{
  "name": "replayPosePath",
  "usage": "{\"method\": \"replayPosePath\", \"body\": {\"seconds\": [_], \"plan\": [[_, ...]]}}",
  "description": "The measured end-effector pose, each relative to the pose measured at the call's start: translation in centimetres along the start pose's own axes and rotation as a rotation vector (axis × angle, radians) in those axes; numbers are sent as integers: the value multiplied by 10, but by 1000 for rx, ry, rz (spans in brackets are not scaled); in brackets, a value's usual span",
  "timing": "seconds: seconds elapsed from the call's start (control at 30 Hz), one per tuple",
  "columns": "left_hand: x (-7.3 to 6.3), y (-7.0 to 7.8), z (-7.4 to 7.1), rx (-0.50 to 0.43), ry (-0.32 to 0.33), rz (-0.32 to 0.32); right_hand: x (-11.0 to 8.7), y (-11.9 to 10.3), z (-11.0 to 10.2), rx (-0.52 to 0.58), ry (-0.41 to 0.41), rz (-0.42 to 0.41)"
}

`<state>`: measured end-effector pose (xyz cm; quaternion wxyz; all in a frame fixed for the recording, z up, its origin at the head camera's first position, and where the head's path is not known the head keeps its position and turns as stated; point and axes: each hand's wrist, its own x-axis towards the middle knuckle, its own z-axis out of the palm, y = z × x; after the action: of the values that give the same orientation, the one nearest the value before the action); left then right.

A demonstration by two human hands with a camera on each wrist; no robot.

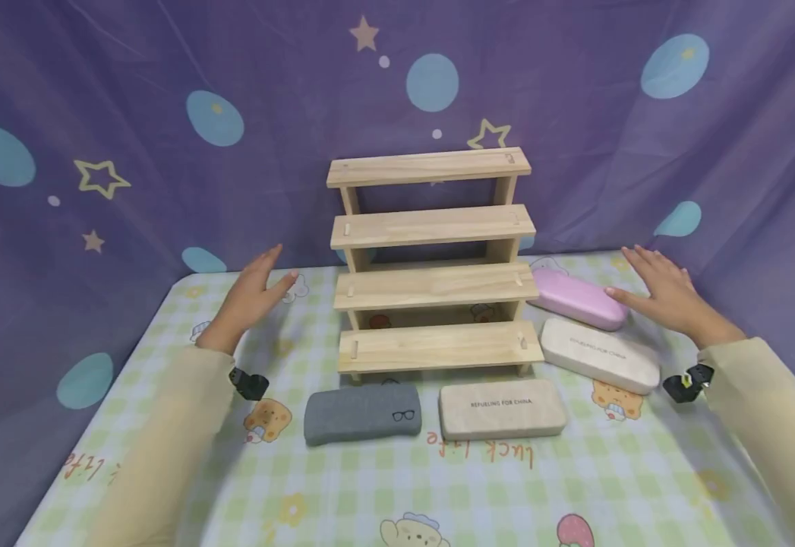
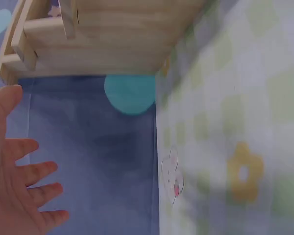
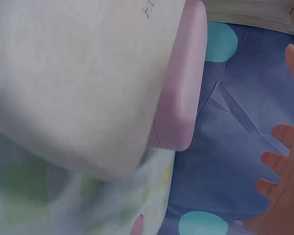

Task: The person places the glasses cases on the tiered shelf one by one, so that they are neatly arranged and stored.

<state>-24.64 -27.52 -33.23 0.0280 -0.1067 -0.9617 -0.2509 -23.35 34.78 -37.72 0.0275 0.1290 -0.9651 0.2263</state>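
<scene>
My left hand (image 1: 250,296) hovers left of a four-step wooden rack (image 1: 436,287), fingers extended and holding nothing. Spread fingers also show on the left hand (image 2: 19,181) in the left wrist view, beside the rack's side. On the other side, my right hand (image 1: 667,292) is held above the table near a pink glasses case (image 1: 578,298), its fingers straight and nothing in them. Just in front of the pink one lies a cream glasses case (image 1: 600,354) with lettering. A grey glasses case (image 1: 363,414) and another cream glasses case (image 1: 503,410) lie before the rack.
A checked cloth (image 1: 342,486) with cartoon prints covers the table. Behind and at both sides hangs a purple curtain (image 1: 267,182) with stars and blue spots. Black wrist cameras are strapped over both sleeves (image 1: 171,433).
</scene>
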Motion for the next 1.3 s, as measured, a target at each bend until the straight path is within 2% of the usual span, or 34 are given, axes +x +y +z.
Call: {"method": "replayPosePath", "body": {"seconds": [0.1, 0.2, 0.47, 0.53, 0.7, 0.77, 1.0, 1.13, 1.3], "plan": [[-2, 6, 6, -75, 18, 28, -1, 2, 4, 53, 2, -44], [-4, 11, 12, -144, 43, 47, -2, 4, 7, 107, -20, -55], [-7, 27, 26, -379, 68, 56, -4, 11, 7, 224, -129, 32], [-7, 31, 29, -421, 66, 58, -6, 12, 6, 269, -166, 76], [-6, 39, 37, -578, 76, 43, -11, 18, 7, 407, -199, 129], [-6, 41, 40, -639, 87, 41, -14, 23, 7, 446, -195, 118], [-4, 47, 51, -792, 69, 1, -21, 34, 12, 442, -217, 138], [-3, 51, 56, -904, 76, -24, -19, 37, 14, 499, -251, 143], [-1, 55, 61, -970, 87, -29, -14, 37, 19, 640, -275, 158]]}}
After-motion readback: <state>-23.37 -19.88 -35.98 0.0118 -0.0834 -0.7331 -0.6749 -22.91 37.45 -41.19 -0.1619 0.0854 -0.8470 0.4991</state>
